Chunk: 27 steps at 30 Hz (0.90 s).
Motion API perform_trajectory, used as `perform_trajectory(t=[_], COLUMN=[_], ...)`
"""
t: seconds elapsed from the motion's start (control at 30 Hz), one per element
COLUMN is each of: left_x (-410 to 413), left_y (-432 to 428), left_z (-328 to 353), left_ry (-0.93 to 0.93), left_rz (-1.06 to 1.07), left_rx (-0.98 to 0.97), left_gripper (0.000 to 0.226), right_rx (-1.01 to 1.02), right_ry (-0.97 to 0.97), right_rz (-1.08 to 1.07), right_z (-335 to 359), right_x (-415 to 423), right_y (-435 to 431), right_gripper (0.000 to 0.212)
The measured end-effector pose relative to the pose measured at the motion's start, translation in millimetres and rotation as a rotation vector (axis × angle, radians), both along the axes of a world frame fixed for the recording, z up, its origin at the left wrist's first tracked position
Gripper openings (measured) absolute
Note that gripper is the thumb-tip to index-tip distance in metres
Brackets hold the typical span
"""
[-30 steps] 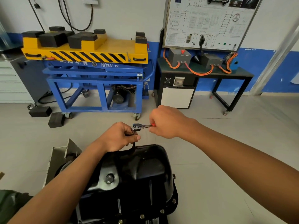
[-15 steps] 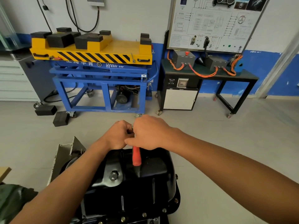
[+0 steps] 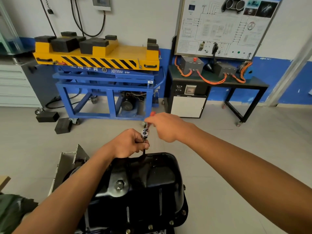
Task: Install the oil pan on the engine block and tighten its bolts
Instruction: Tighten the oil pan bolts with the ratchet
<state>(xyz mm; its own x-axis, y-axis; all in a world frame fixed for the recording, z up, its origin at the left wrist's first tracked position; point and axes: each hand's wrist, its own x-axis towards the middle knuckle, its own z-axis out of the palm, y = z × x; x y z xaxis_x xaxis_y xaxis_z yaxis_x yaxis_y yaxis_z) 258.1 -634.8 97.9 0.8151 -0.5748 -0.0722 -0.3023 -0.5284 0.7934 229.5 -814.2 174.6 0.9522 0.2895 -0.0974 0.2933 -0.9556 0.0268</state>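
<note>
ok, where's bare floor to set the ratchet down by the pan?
Bare floor right of the oil pan, toward the black bench. Another strip between pan and blue cart. Crowded on the pan's left: grey bracket, rubber blocks.

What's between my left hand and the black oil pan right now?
In the head view, the thin black extension bar of the ratchet drops from the left hand to the far rim of the oil pan; nothing else there.
</note>
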Motion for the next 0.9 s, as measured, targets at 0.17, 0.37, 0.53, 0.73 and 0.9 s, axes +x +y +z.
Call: perform_trajectory(t=[0.17,0.37,0.53,0.73,0.9], left_x=[-3.2,-3.5,-5.1,-8.3,-9.5], left_y=[-1.2,-6.5,-4.6,-0.2,1.4], left_z=[1.4,-1.0,2.1,6.6,6.3], left_ry=[-0.002,-0.022,-0.091,-0.091,-0.094], left_rz=[0.045,0.094,0.112,0.104,0.12], left_rx=[-0.004,0.006,0.061,0.03,-0.025], left_gripper=[0.012,0.016,0.034,0.049,0.045], right_rx=[0.038,-0.055,0.082,0.222,0.231], right_ry=[0.018,-0.079,0.045,0.096,0.132], right_rz=[0.037,0.008,0.124,0.13,0.113], right_z=[-6.5,10.3,12.0,4.7,4.7], right_x=[3.1,-16.7,-33.4,-39.6,-47.4], right_y=[2.9,-5.2,7.7,20.8,20.3], right_gripper=[0.051,0.029,0.049,0.059,0.06])
